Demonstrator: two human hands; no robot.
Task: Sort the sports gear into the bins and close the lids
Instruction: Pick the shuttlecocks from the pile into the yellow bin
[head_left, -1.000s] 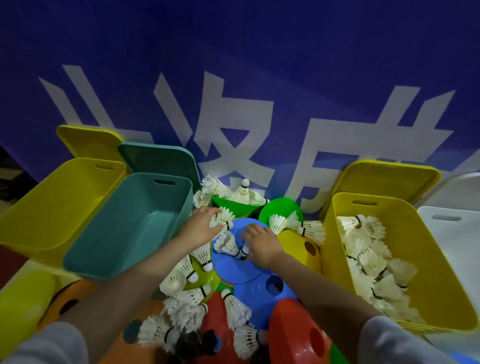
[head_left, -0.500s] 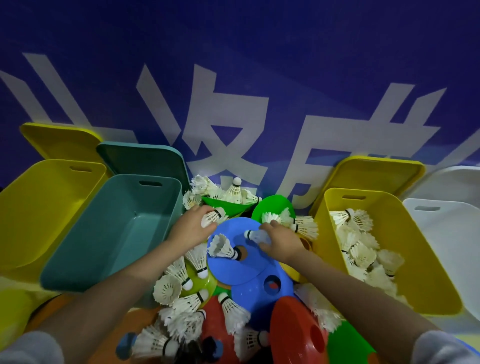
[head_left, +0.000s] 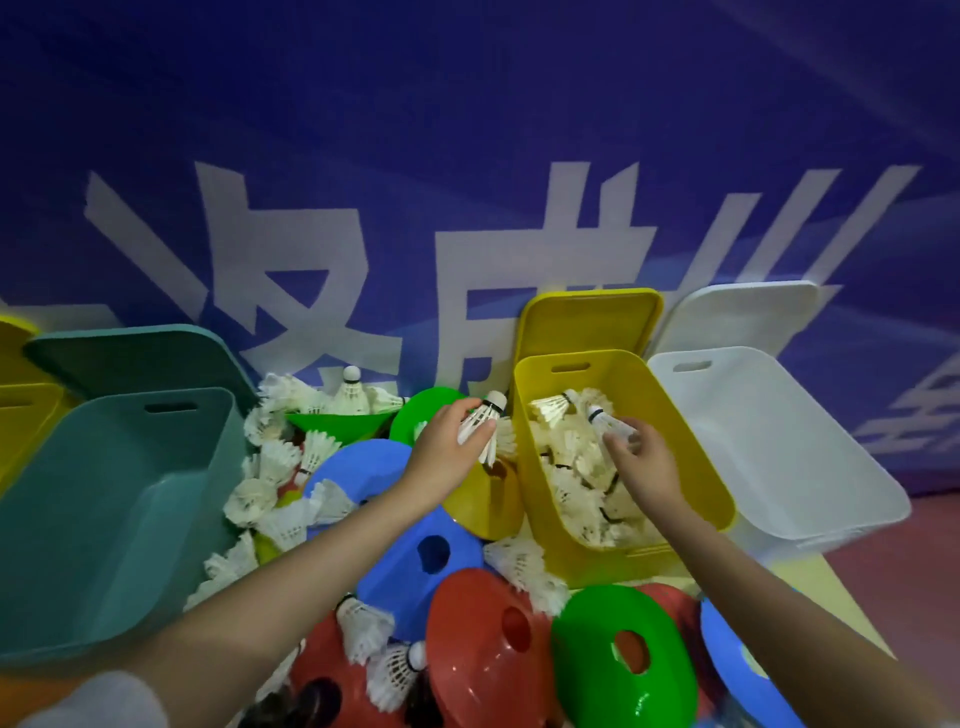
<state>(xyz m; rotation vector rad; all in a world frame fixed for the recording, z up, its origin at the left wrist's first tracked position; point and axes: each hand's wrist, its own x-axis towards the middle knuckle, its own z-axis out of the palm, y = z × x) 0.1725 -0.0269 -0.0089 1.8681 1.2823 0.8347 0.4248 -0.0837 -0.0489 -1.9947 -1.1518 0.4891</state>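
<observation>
Yellow plastic forms the open bin (head_left: 535, 467) taken here as the landmark, its lid (head_left: 589, 322) propped upright behind it against a blue banner wall (head_left: 467, 130); the bin is partly filled with white feather shuttlecocks. Just to the left of the bin's left wall, a shuttlecock (head_left: 480, 423) is pinched in the left hand (head_left: 447, 452), thumb and fingers curled round the feather skirt. Its long axis is tilted, with the rounded cork tip pointing up and right towards the bin and the skirt down and left. Over the bin's inside, a second shuttlecock (head_left: 610, 423) is seen at the fingertips of the right hand (head_left: 647, 462); its cork points up and left, and the blur makes it impossible to tell whether it is held or just let go. Shuttlecocks are judged to be very light and fragile: the feathers crush easily, so a loose pinch at the skirt's base or the cork is best. To the left of the bin, more shuttlecocks lie scattered among flat disc cones (head_left: 415, 551) in blue, red and green. Further left of the bin a teal bin (head_left: 104, 493) stands open and looks empty, and directly right of the yellow bin a white bin (head_left: 779, 467) stands open too.
</observation>
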